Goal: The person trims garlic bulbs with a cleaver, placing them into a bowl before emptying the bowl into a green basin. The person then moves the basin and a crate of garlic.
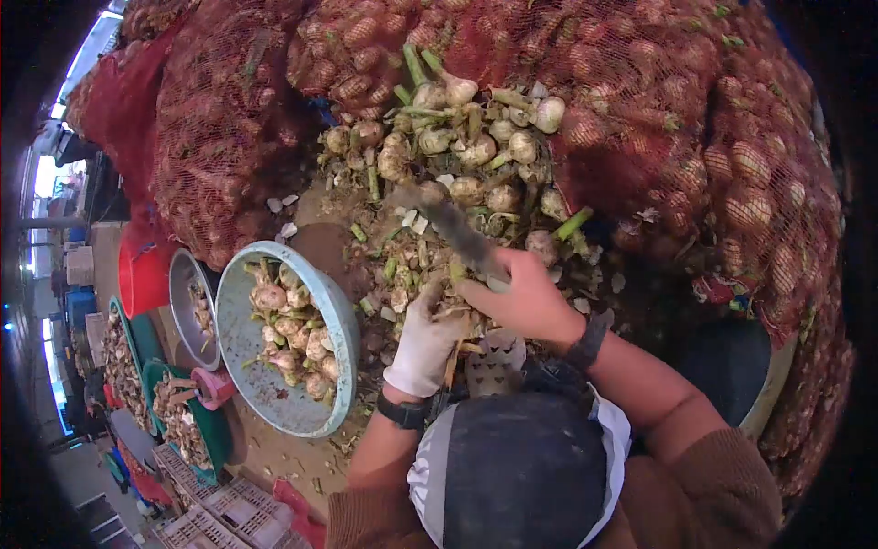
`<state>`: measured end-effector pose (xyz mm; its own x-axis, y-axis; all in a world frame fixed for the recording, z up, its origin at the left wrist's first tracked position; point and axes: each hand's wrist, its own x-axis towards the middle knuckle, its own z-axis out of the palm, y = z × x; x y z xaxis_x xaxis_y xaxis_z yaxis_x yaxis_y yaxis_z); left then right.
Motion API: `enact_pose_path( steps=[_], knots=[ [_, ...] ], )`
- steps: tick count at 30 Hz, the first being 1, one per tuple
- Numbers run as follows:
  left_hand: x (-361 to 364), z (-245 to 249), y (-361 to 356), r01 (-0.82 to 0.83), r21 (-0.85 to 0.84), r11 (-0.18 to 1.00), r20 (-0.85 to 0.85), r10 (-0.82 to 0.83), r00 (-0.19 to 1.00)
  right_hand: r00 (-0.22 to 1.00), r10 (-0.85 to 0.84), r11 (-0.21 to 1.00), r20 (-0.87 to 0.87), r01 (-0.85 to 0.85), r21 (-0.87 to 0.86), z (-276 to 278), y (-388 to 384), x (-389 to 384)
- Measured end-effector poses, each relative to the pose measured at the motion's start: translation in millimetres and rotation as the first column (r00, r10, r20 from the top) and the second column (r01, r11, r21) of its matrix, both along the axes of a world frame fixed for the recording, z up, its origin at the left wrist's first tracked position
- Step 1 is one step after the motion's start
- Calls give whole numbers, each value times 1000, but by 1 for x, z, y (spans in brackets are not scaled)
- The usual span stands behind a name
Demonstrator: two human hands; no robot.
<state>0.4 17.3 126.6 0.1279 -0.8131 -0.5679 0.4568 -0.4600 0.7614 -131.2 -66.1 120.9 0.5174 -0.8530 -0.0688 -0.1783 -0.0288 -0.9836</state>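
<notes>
My left hand (428,334), in a white glove, is closed around garlic mostly hidden by the fingers; a dry, straw-coloured stalk (452,362) pokes out below it. Close beside it, my bare right hand (529,300) grips a knife (460,235) whose dark blade points up and left, blurred by motion. Just beyond the blade lies a heap of garlic bulbs (471,151) with cut green stems. Trimmed stem pieces and peel (402,261) are strewn under and around both hands. To the left, a pale blue basin (344,343) holds several trimmed garlic bulbs.
Red mesh sacks (631,82) full of garlic rise behind and to the right. A metal bowl (176,288), a red bucket (142,274) and a green tub (215,425) stand at left. Plastic crates (242,512) sit lower left. A capped head (517,467) blocks the bottom centre.
</notes>
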Motion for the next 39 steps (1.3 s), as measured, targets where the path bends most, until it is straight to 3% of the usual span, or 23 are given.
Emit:
enact_pose_path(
  steps=[1,3,4,5,6,8,10,12,14,16,18,20,24,26,28,30,31,32,33,35,36,38,39],
  knots=[
    [6,-18,6,0,6,1000,-4,0,1000,973,23,974,-229,-73,-213,25,-5,-6],
    [26,-65,22,123,-261,958,438,4,899,920,31,961,-390,-134,-242,-3,-8,-16],
    [18,25,3,185,64,981,723,-174,669,845,21,943,-534,-194,-270,-24,-10,-26],
    [29,14,18,-68,-76,995,717,102,690,808,63,975,-586,-174,-136,-55,-15,-48],
    [72,-9,34,64,-157,985,937,128,326,804,39,976,-593,-159,-151,-61,-19,-64],
    [71,19,18,-90,-524,847,850,526,5,802,-129,988,-583,53,-146,-66,-12,-88],
    [51,40,-8,197,-118,973,809,209,-549,826,-306,950,-473,298,-95,-48,-21,-80],
    [13,-9,-48,504,-319,803,925,379,-18,849,-344,930,-401,368,-20,-13,-37,-70],
    [-48,-49,-90,653,-248,716,966,134,221,868,-394,915,-304,401,-42,-11,-38,-67],
    [-93,-114,-111,722,105,684,991,-131,-20,873,-444,895,-202,442,-57,-12,-34,-73],
    [-98,-149,-113,711,38,702,996,-85,31,838,-434,900,-332,388,-197,-14,-21,-89],
    [-81,-136,-103,444,0,896,605,-353,713,781,-416,909,-466,361,-207,-20,-12,-101],
    [-42,-60,-60,396,62,916,919,-207,336,746,-329,919,-579,113,-377,-12,-8,-84],
    [-31,-31,-50,454,-246,856,938,94,333,791,-204,877,-577,-114,-467,5,-7,-68],
    [-24,5,-49,469,-194,862,978,133,160,822,-153,883,-548,-136,-449,-30,-4,-77],
    [-9,16,-50,454,-202,868,978,159,131,646,118,988,-754,-154,22,-90,-8,-98],
    [0,18,-51,533,-293,794,956,244,162,769,207,910,-604,75,407,-69,-8,-96],
    [1,24,-54,537,-295,791,956,244,165,769,202,911,-606,80,405,-67,-11,-88],
    [-2,31,-53,615,-297,730,954,256,157,964,11,823,-267,143,550,-66,-10,-74],
    [3,16,-45,782,-277,559,959,214,187,943,-245,578,225,-44,815,-24,-20,-61],
    [1,18,-43,787,-279,550,957,223,184,940,-250,587,232,-43,808,-21,-28,-55],
    [-2,23,-34,509,-398,763,750,-49,660,953,-170,835,252,3,550,-9,-38,-39],
    [-3,20,-29,424,-271,864,805,-38,592,987,-62,886,146,-12,463,7,-34,-37]
  ],
)
